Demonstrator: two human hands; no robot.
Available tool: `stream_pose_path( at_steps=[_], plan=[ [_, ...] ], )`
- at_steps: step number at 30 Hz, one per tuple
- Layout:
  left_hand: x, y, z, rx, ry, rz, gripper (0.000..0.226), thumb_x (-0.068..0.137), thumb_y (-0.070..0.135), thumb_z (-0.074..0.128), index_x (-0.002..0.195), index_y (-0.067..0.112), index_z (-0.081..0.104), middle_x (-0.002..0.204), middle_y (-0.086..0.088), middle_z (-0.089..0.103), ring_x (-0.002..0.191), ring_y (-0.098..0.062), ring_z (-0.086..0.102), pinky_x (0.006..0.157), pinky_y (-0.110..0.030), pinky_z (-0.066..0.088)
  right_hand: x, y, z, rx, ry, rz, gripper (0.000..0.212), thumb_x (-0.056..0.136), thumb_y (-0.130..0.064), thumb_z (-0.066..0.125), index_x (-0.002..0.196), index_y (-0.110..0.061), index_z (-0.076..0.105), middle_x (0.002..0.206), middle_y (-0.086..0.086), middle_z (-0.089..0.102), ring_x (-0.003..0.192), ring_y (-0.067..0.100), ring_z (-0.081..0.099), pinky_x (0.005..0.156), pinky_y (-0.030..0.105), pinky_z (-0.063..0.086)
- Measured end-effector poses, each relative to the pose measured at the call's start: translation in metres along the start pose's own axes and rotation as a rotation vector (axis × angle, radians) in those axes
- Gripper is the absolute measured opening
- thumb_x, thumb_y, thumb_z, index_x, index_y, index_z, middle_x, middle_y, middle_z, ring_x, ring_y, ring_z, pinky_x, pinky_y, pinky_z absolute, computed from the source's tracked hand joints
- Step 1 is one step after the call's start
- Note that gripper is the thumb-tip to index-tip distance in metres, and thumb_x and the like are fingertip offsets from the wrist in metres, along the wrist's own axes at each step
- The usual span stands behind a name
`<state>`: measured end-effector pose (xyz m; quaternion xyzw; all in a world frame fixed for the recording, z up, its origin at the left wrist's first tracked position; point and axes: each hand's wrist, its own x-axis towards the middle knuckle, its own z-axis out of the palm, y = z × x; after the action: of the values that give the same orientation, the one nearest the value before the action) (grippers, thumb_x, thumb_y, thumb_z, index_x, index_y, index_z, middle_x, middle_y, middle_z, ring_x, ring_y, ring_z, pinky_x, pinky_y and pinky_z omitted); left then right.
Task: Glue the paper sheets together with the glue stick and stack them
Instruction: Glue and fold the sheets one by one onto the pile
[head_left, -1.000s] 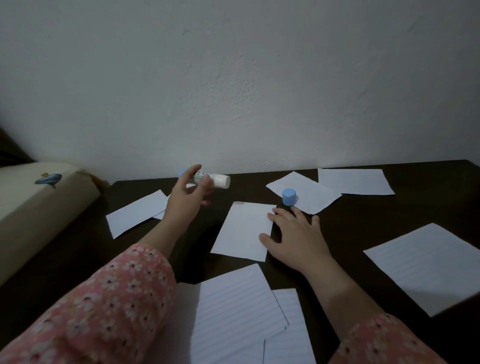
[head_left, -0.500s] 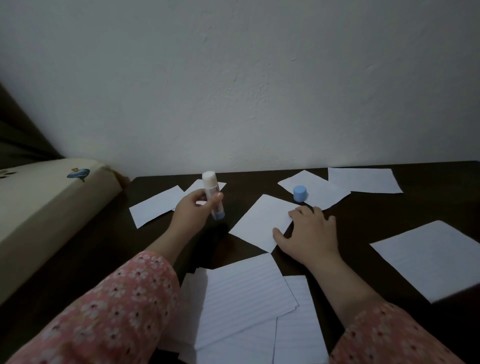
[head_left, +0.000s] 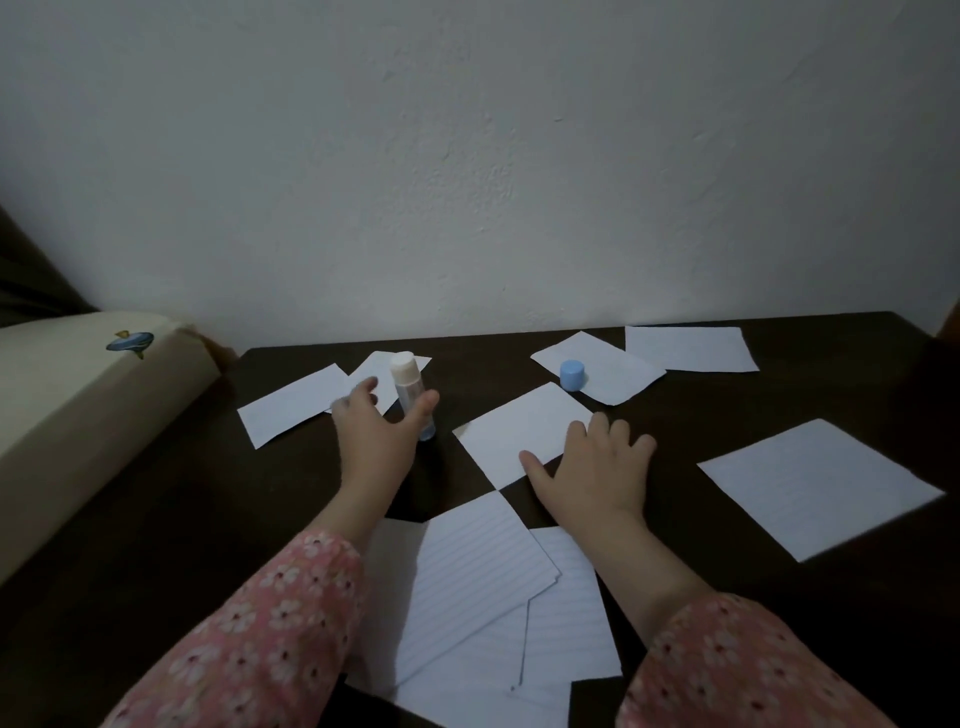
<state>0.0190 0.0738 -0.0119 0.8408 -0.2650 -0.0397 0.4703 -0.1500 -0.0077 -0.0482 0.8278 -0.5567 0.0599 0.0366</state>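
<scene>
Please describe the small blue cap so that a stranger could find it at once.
Look at the dark table, along its far edge by the wall. The blue cap stands there on a tilted paper sheet, beyond the right hand. It is the only small blue cylinder standing alone.
</scene>
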Motion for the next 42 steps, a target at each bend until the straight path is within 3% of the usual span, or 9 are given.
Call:
stream_pose_path(
  at_steps=[2,5,11,17,22,25,36,39,42],
  plan=[
    [-0.019,0.011,-0.006,0.028,0.083,0.190,0.054,0.082,0.039,0.071,0.129,0.025,0.048,0.118,0.002,0.050,0.103,-0.013,0.053,0.082,-0.031,0.050,-0.003,0.003,-0.004,0.031,0.003,0.009,0.067,0.089,-0.072,0.024,0.112,-0.017,0.055,0.118,0.006,0.051,0.109,0.022,0.046,0.092,0.041,0.034],
    [-0.041,0.024,-0.007,0.142,-0.067,0.348,0.028,0.086,0.034,0.067,0.111,0.025,0.061,0.103,0.008,0.059,0.090,-0.008,0.055,0.076,-0.025,0.050,-0.007,0.014,-0.010,0.122,0.033,0.003,0.064,0.090,-0.069,0.028,0.125,-0.022,0.053,0.125,0.006,0.050,0.114,0.022,0.044,0.094,0.042,0.033],
    [-0.041,0.022,0.024,0.306,-0.297,0.294,0.037,0.087,0.036,0.065,0.122,0.025,0.061,0.117,0.002,0.061,0.101,-0.015,0.059,0.090,-0.037,0.052,-0.003,0.076,-0.023,0.284,0.175,0.167,0.045,0.094,-0.048,0.045,0.134,-0.027,0.049,0.139,0.003,0.043,0.128,0.022,0.038,0.103,0.044,0.034],
    [-0.034,0.017,0.041,0.452,-0.364,0.306,0.051,0.088,0.044,0.060,0.135,0.026,0.051,0.140,0.002,0.050,0.129,-0.018,0.044,0.106,-0.045,0.037,0.002,0.130,-0.020,0.203,0.051,0.394,0.049,0.093,-0.030,0.051,0.141,-0.027,0.043,0.153,0.006,0.028,0.143,0.031,0.018,0.109,0.051,0.029],
    [-0.039,0.015,0.049,0.551,-0.449,0.281,0.059,0.090,0.052,0.053,0.142,0.028,0.039,0.148,0.002,0.039,0.137,-0.019,0.033,0.113,-0.052,0.023,-0.001,0.147,-0.015,0.175,-0.086,0.493,0.062,0.095,-0.040,0.046,0.151,-0.029,0.022,0.161,0.012,0.006,0.146,0.040,0.000,0.114,0.056,0.015],
    [-0.043,0.021,0.044,0.593,-0.486,0.302,0.047,0.093,0.047,0.050,0.133,0.022,0.049,0.144,-0.001,0.042,0.134,-0.020,0.036,0.109,-0.051,0.025,-0.002,0.152,-0.011,0.220,-0.173,0.504,0.071,0.095,-0.046,0.044,0.154,-0.025,0.012,0.160,0.015,0.007,0.146,0.039,0.003,0.116,0.052,0.013],
    [-0.032,0.010,0.039,0.577,-0.605,0.298,0.057,0.092,0.051,0.051,0.143,0.030,0.038,0.156,0.004,0.025,0.143,-0.019,0.023,0.112,-0.054,0.019,-0.016,0.129,-0.015,0.214,-0.058,0.371,0.061,0.096,-0.050,0.045,0.145,-0.015,0.035,0.145,0.006,0.042,0.132,0.026,0.037,0.105,0.039,0.033],
    [-0.034,0.010,0.036,0.550,-0.616,0.292,0.056,0.091,0.050,0.053,0.142,0.030,0.040,0.156,0.005,0.026,0.142,-0.020,0.025,0.113,-0.054,0.018,-0.016,0.121,-0.014,0.235,-0.049,0.340,0.061,0.095,-0.053,0.046,0.144,-0.018,0.037,0.147,0.004,0.040,0.134,0.024,0.032,0.106,0.041,0.030],
    [-0.035,0.010,0.033,0.533,-0.618,0.302,0.055,0.091,0.050,0.053,0.141,0.031,0.040,0.156,0.005,0.026,0.141,-0.020,0.026,0.113,-0.053,0.018,-0.012,0.118,-0.009,0.224,-0.143,0.374,0.084,0.085,-0.071,0.044,0.149,-0.020,0.028,0.158,0.008,0.020,0.145,0.029,0.014,0.113,0.049,0.018]
  ],
)
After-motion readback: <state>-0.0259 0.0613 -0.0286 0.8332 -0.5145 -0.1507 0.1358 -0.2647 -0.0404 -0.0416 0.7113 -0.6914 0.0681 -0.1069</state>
